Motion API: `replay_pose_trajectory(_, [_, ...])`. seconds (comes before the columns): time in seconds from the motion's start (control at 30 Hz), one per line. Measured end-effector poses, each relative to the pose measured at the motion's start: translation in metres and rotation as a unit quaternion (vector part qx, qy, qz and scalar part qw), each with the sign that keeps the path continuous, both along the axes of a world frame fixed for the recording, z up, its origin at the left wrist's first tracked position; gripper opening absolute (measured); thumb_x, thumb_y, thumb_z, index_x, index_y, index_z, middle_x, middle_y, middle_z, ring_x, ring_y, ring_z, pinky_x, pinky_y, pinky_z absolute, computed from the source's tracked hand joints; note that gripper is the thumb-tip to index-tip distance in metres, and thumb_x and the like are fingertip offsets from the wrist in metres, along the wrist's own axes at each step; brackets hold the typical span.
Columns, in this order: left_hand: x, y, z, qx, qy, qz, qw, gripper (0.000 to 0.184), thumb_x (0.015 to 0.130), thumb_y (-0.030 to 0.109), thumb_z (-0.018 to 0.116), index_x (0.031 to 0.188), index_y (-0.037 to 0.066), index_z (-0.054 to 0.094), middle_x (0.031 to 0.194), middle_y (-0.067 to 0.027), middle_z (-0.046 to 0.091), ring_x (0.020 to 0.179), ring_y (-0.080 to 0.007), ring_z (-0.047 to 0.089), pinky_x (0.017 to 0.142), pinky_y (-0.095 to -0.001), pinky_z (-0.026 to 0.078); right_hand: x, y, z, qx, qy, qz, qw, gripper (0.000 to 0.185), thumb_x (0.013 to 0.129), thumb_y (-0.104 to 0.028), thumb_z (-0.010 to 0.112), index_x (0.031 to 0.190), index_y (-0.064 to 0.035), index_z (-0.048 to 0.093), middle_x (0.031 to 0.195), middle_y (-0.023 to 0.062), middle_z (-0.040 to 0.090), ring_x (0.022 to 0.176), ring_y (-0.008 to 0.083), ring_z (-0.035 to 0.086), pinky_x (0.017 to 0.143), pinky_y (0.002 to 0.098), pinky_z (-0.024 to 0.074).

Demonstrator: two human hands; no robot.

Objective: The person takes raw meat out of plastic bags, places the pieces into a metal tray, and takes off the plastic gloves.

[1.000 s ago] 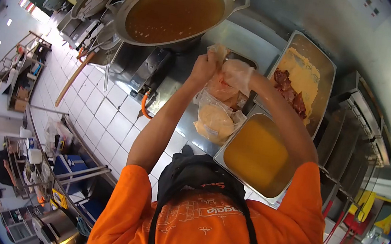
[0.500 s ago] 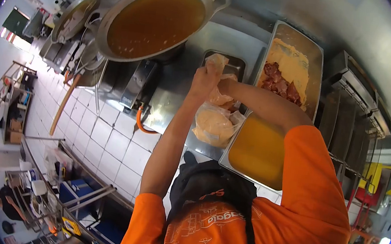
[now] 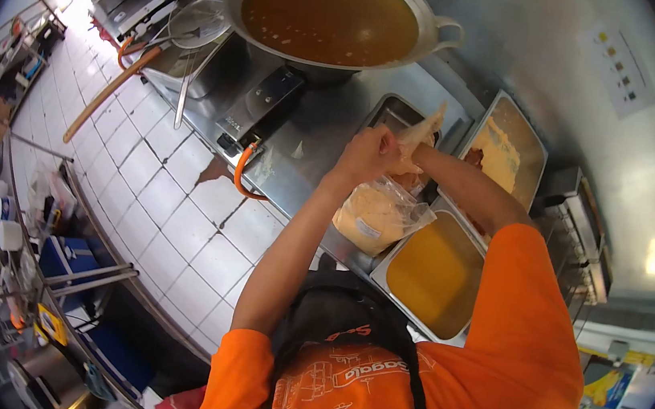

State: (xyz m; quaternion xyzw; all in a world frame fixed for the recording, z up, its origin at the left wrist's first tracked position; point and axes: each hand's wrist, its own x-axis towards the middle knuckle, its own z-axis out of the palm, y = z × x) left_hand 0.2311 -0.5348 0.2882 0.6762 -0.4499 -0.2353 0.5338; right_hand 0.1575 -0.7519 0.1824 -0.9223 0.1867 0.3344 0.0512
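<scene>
My left hand (image 3: 365,154) is closed on the edge of a clear plastic bag (image 3: 419,137), holding it up over a small metal tray (image 3: 391,107). My right hand (image 3: 423,159) reaches into or behind that bag; its fingers are hidden. Just below both hands sits another clear bag, filled with pale orange powder (image 3: 375,214) and bearing a white label. A steel pan of yellow liquid (image 3: 433,273) stands beside it. Behind my right forearm, a deep steel pan (image 3: 539,176) holds orange-yellow powder (image 3: 503,156) and dark red meat pieces (image 3: 473,156), partly covered by the arm.
A large two-handled pan of brown oil (image 3: 329,15) stands on a burner at the back. Left of it are a wire strainer (image 3: 200,22) and a long wooden handle (image 3: 114,93). An orange hose (image 3: 242,175) loops off the counter edge. Metal racks (image 3: 571,232) stand at right.
The view has shifted, so the counter sits lower and further right. My left hand still grips the bag, whose top now points up to the right. My right hand stays at the bag.
</scene>
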Motion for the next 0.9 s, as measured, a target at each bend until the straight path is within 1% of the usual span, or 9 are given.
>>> replay_pose_trajectory(0.17, [0.010,0.001,0.002,-0.082,0.009,-0.001,0.997,0.029,0.082,0.030,0.067,0.092,0.004,0.061,0.084,-0.0136,0.063,0.081,-0.0285,0.062,0.075,-0.0381,0.049,0.004,0.005,0.028,0.001,0.024,-0.020,1.000,0.027,0.077,-0.023,0.064,0.101,-0.0101,0.066,0.082,0.0098,0.064,0.070,0.0240,0.060,0.060,0.0370,0.0473])
replay_pose_trajectory(0.27, [0.004,-0.002,0.020,-0.025,-0.018,-0.002,1.000,0.024,0.084,0.028,0.064,0.090,0.005,0.062,0.085,-0.0142,0.062,0.082,-0.0310,0.061,0.077,-0.0398,0.048,0.006,0.007,0.050,0.010,0.031,-0.043,0.999,0.027,0.077,-0.023,0.064,0.101,-0.0106,0.066,0.081,0.0096,0.064,0.069,0.0240,0.059,0.059,0.0372,0.0470])
replay_pose_trajectory(0.37, [-0.005,-0.022,0.016,0.010,-0.134,0.076,0.988,0.025,0.085,0.028,0.062,0.089,0.004,0.061,0.085,-0.0150,0.061,0.082,-0.0317,0.061,0.076,-0.0410,0.049,0.008,0.009,0.077,0.020,0.035,-0.072,0.997,0.026,0.077,-0.022,0.064,0.101,-0.0111,0.066,0.080,0.0093,0.063,0.068,0.0239,0.059,0.058,0.0374,0.0467])
replay_pose_trajectory(0.47, [0.002,-0.038,-0.004,-0.062,-0.078,0.104,0.990,0.024,0.086,0.026,0.059,0.088,0.002,0.060,0.082,-0.0162,0.062,0.080,-0.0296,0.063,0.073,-0.0408,0.049,0.008,0.014,0.102,0.034,0.036,-0.102,0.994,0.026,0.077,-0.022,0.063,0.101,-0.0116,0.066,0.079,0.0091,0.063,0.066,0.0239,0.058,0.056,0.0375,0.0464])
replay_pose_trajectory(0.57, [0.011,-0.040,-0.020,-0.056,0.075,0.085,0.992,0.019,0.082,0.019,0.053,0.080,0.000,0.057,0.082,-0.0248,0.061,0.082,-0.0461,0.058,0.073,-0.0520,0.045,0.007,0.016,0.124,0.049,0.037,-0.132,0.989,0.026,0.077,-0.022,0.063,0.101,-0.0121,0.066,0.078,0.0088,0.063,0.065,0.0238,0.058,0.055,0.0377,0.0460])
replay_pose_trajectory(0.77, [0.008,-0.046,-0.030,-0.017,0.101,0.135,0.985,0.022,0.082,0.020,0.054,0.082,-0.001,0.058,0.085,-0.0252,0.064,0.086,-0.0447,0.060,0.076,-0.0489,0.047,0.003,0.031,0.156,0.086,0.048,-0.150,0.984,0.026,0.077,-0.021,0.063,0.102,-0.0131,0.066,0.077,0.0083,0.062,0.063,0.0237,0.057,0.052,0.0381,0.0454])
replay_pose_trajectory(0.8, [0.006,-0.045,-0.031,-0.008,0.108,0.143,0.984,0.022,0.082,0.020,0.054,0.083,-0.001,0.059,0.085,-0.0248,0.064,0.086,-0.0443,0.060,0.077,-0.0480,0.047,0.003,0.034,0.158,0.065,0.063,-0.102,0.991,0.027,0.077,-0.011,0.062,0.104,-0.0151,0.065,0.075,0.0069,0.061,0.060,0.0230,0.056,0.048,0.0374,0.0437])
replay_pose_trajectory(0.83, [0.003,-0.045,-0.033,0.001,0.115,0.150,0.982,0.022,0.082,0.020,0.054,0.084,-0.001,0.059,0.086,-0.0244,0.064,0.086,-0.0438,0.060,0.077,-0.0471,0.047,-0.004,0.036,0.163,0.101,0.047,-0.131,0.985,0.027,0.078,-0.009,0.060,0.104,-0.0159,0.066,0.075,0.0069,0.061,0.061,0.0225,0.056,0.049,0.0369,0.0441])
replay_pose_trajectory(0.9, [0.002,-0.051,-0.032,0.007,0.136,0.152,0.979,0.022,0.083,0.020,0.053,0.085,-0.001,0.059,0.086,-0.0236,0.065,0.086,-0.0427,0.061,0.078,-0.0454,0.047,-0.012,0.070,0.219,0.166,0.009,-0.189,0.968,0.030,0.080,-0.003,0.056,0.105,-0.0175,0.066,0.074,0.0067,0.061,0.061,0.0214,0.055,0.050,0.0358,0.0449])
